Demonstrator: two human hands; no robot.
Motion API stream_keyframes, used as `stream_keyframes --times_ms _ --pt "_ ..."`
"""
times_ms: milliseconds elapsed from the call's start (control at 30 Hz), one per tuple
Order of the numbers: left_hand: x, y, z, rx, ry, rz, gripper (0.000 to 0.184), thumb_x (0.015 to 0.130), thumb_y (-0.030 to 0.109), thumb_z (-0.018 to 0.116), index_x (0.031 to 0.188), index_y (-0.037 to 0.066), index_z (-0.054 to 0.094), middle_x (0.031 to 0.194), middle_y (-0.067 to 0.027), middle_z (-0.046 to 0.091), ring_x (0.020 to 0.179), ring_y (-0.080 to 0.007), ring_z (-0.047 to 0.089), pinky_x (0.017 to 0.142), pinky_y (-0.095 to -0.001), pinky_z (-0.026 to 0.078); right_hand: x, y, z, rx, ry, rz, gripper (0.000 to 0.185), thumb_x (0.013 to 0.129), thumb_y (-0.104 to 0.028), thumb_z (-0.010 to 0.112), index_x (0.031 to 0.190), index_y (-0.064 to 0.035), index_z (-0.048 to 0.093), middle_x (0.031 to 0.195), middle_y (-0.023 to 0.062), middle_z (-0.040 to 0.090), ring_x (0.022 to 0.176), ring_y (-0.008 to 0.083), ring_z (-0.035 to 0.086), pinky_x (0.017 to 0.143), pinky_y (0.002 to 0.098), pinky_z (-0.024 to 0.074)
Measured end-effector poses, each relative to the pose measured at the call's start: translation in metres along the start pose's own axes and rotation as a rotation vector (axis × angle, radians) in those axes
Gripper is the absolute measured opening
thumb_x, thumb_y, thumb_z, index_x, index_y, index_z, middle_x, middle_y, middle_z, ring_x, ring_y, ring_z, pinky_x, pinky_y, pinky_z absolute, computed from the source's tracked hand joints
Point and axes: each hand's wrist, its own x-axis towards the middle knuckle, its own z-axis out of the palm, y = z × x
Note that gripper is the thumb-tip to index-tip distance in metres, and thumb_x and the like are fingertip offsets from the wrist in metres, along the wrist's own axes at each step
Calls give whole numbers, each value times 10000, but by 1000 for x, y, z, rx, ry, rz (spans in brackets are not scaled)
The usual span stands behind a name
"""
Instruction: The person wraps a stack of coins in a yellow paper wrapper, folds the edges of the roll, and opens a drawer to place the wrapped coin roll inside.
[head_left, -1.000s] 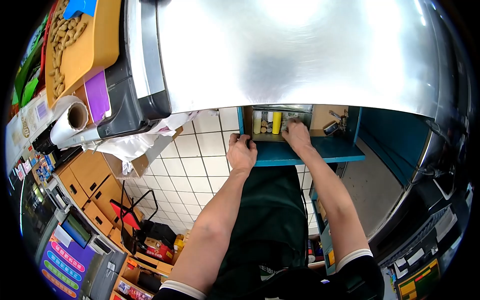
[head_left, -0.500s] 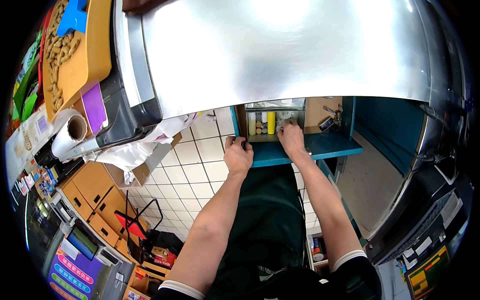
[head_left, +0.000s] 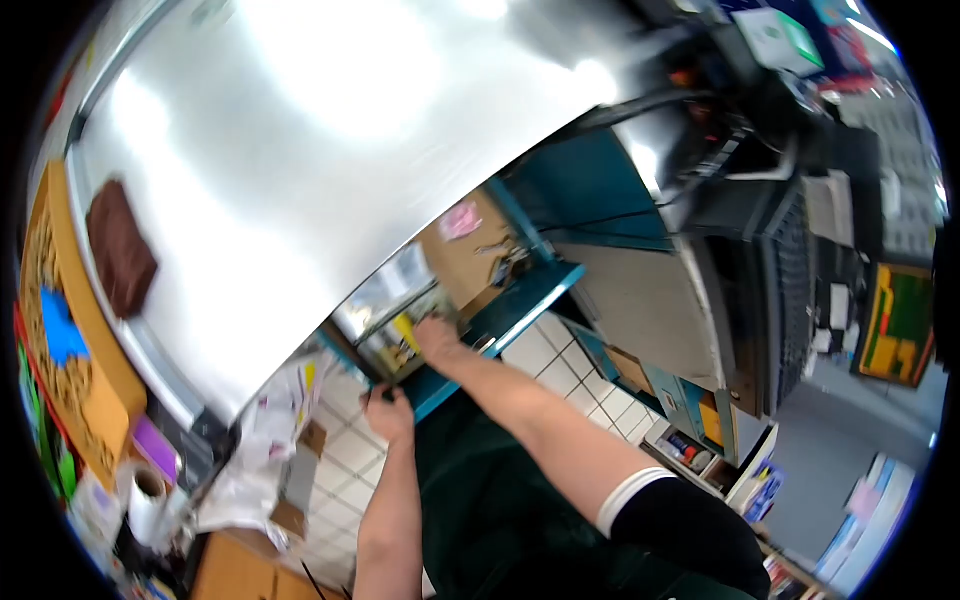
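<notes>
A teal drawer (head_left: 545, 292) is pulled out beneath a shiny metal countertop (head_left: 300, 190). My left hand (head_left: 389, 415) is closed on the drawer's front left corner, with a small dark patch at its fingertips. My right hand (head_left: 436, 338) reaches into the clear tray inside the drawer, fingers curled downward; whatever they pinch is hidden. Just left of those fingers lies a bright yellow tube (head_left: 406, 332), beside blurred, pale cylinders. To the right in the drawer are a bunch of keys (head_left: 510, 266) and a crumpled pink item (head_left: 461, 220).
On the countertop's left rests a brown cloth-like item (head_left: 122, 248). Beyond it stands an orange tray (head_left: 120, 400) of peanuts with a blue piece. A paper roll (head_left: 150, 485) and white plastic bags (head_left: 270, 420) are lower left. At right sit a keyboard (head_left: 790, 280) and an open lower drawer (head_left: 745, 470).
My view has turned and shifted to the right, bringing the right-hand cabinet and keyboard more into sight. My left hand stays at the drawer's corner and my right hand stays in the tray.
</notes>
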Motion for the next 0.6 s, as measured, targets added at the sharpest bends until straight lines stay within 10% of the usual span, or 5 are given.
stream_keyframes --times_ms 467,600 --pt "9 -8 1 64 -74 16 204 671 125 690 851 28 692 883 -204 607 829 -375 601 769 -438 484 -34 3 -23 436 68 -17 203 802 -101 512 878 -40 691 888 186 666 900 340 628 772 415 508" --pt "18 -25 9 22 -135 -8 262 686 232 709 889 65 710 941 -198 633 870 -354 614 813 -407 491 -91 28 -21 482 402 -164 150 727 -45 586 860 -5 642 867 175 627 851 333 631 755 421 524"
